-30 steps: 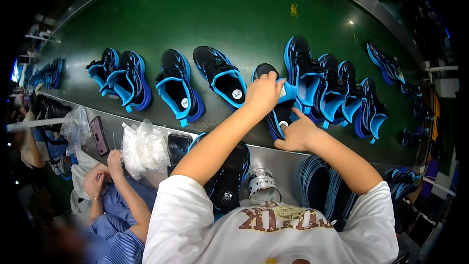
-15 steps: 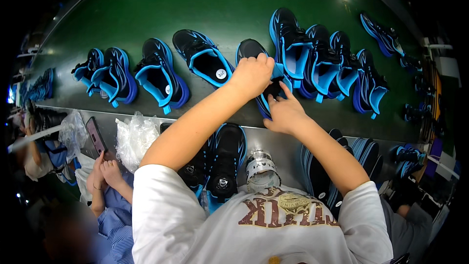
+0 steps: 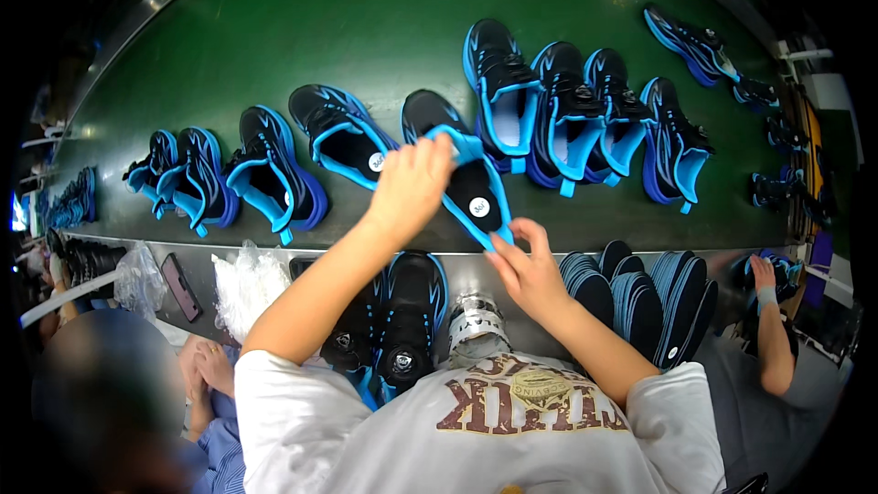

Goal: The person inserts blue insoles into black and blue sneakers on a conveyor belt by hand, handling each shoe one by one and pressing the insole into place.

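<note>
A black and blue sneaker [image 3: 435, 114] lies in front of me on the green bench, its opening toward me. An insole with a round white label [image 3: 479, 208] shows inside it. My left hand [image 3: 413, 185] is closed on the blue-lined tongue and lifts it; motion smears the fingertips. My right hand [image 3: 533, 276] grips the heel collar at the near end between thumb and forefinger. Close on the left lies another sneaker [image 3: 343, 142] with a labelled insole inside. To the right, a sneaker [image 3: 506, 82] shows a pale interior.
More sneakers [image 3: 270, 169] line the green bench [image 3: 366, 27] on both sides. Along the near ledge are stacked insoles [image 3: 640, 306], a clear tape-wrapped container [image 3: 477, 325], a pair of sneakers [image 3: 416, 302], crumpled plastic [image 3: 251, 288] and a phone [image 3: 181, 288]. Co-workers sit at left and right.
My right hand has come out of the shoe's opening and back to its heel. The insole's label is now visible. My left hand remains at the tongue. The view has shifted slightly.
</note>
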Demonstrator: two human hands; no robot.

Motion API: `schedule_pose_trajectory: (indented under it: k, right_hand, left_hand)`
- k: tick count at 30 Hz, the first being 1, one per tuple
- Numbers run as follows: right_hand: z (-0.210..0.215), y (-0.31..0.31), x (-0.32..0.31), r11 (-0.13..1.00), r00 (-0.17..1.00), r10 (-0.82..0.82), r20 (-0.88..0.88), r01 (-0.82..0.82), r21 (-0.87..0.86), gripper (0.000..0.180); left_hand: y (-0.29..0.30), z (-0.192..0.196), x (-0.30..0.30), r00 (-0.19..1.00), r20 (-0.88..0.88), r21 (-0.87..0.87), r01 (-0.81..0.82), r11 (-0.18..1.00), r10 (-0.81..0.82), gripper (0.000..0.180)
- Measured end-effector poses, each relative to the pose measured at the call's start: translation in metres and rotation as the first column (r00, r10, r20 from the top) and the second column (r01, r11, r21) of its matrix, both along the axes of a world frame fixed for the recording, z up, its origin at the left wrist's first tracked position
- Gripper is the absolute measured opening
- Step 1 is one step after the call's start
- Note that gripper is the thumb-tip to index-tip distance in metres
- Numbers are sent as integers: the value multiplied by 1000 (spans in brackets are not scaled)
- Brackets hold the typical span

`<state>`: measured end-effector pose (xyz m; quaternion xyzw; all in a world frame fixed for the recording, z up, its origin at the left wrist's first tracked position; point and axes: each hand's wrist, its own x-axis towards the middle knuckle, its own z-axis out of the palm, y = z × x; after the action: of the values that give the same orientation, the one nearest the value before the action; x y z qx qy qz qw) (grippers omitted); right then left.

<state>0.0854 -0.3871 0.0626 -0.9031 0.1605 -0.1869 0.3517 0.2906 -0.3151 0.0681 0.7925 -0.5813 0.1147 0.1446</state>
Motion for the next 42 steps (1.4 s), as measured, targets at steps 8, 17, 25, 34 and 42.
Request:
schedule_pose_trajectory:
  k: [8, 17, 25, 34, 42]
  right_hand:
    - [18, -93, 9, 913, 989, -132, -70, 94, -397, 43]
    - [19, -195, -25, 816, 890, -257, -376, -8, -578, 29]
    - [96, -151, -126, 846, 912, -333, -240, 177, -503, 40]
    - [119, -19, -257, 851, 598, -475, -646, 498, -164, 61]
    - [132, -58, -271, 774, 649, -633, -421, 537, -335, 35]
  left_hand:
    - [-12, -11, 8, 967, 253, 217, -18, 976, -38, 13]
    - [-13, 30, 37, 938, -345, 403, 113, 908, 37, 16]
    - [-6, 70, 39, -166, -968, -105, -415, 904, -188, 15]
    - [-80, 59, 45, 557, -821, -74, -315, 946, 121, 26]
    - [-118, 44, 44, 894, -446, 325, 119, 938, 41, 53]
